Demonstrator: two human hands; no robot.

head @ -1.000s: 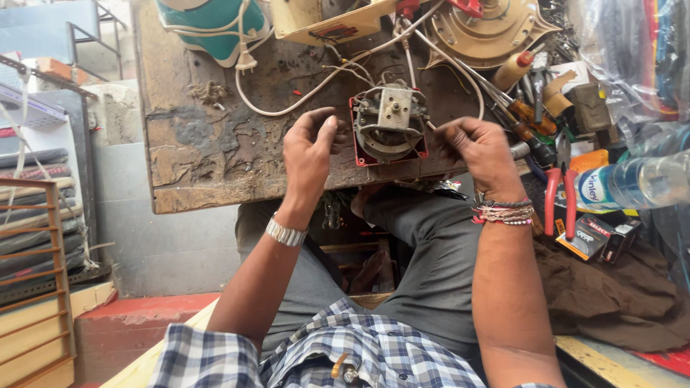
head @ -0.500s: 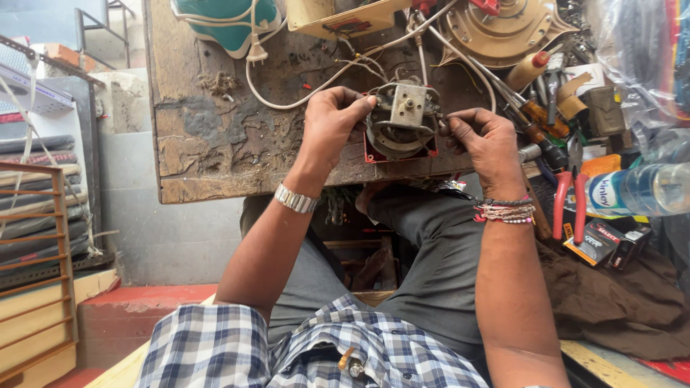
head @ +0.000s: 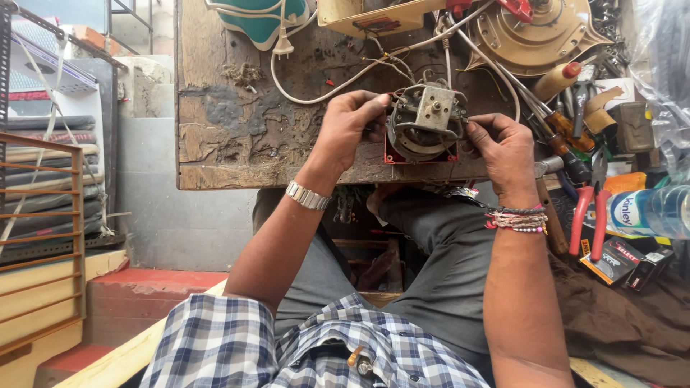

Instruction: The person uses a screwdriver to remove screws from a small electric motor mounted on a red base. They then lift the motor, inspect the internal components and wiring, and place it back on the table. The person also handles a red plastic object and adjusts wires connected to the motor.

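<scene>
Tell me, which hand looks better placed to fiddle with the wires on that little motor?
Probably the left hand: its fingertips sit by the thin wires at the small motor. The right hand grips the opposite side.

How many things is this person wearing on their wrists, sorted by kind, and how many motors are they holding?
Small electric motor, held between left hand and right hand: 1
Metal wristwatch on the left wrist: 1
Stack of beaded and thread bracelets on the right wrist: 1 stack, single strands too fine to count
Total: 3
</scene>
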